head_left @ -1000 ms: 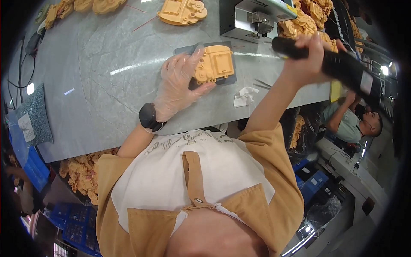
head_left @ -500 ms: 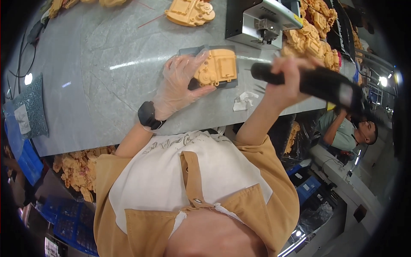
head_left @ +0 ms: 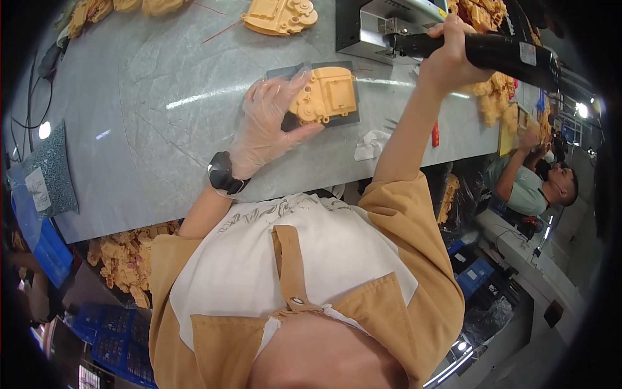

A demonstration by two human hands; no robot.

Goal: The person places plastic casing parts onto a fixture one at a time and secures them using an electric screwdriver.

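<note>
An orange plastic housing (head_left: pixel 330 94) with a raised square frame sits in a dark grey fixture (head_left: pixel 350 118) on the table. My left hand (head_left: pixel 262 123), in a clear thin glove, grips the housing's left side, thumb at the near edge and fingers at the far edge. My bare right hand (head_left: pixel 446 63) is wrapped round a black electric screwdriver (head_left: pixel 495 53), which lies level and points left. Its tip is at the front of a metal screw feeder (head_left: pixel 370 35); whether a screw is on the tip cannot be made out.
Another orange housing (head_left: pixel 280 16) lies behind the fixture. Orange parts (head_left: pixel 495 97) are heaped on the right. Crumpled white paper (head_left: pixel 371 146) and a red-handled tool (head_left: pixel 435 133) lie near my right forearm. A bag of small pieces (head_left: pixel 55 172) stands left. A co-worker (head_left: pixel 528 185) sits at right.
My right hand has carried the electric screwdriver up and away from me, bringing its tip to the screw feeder. My left hand stays on the housing.
</note>
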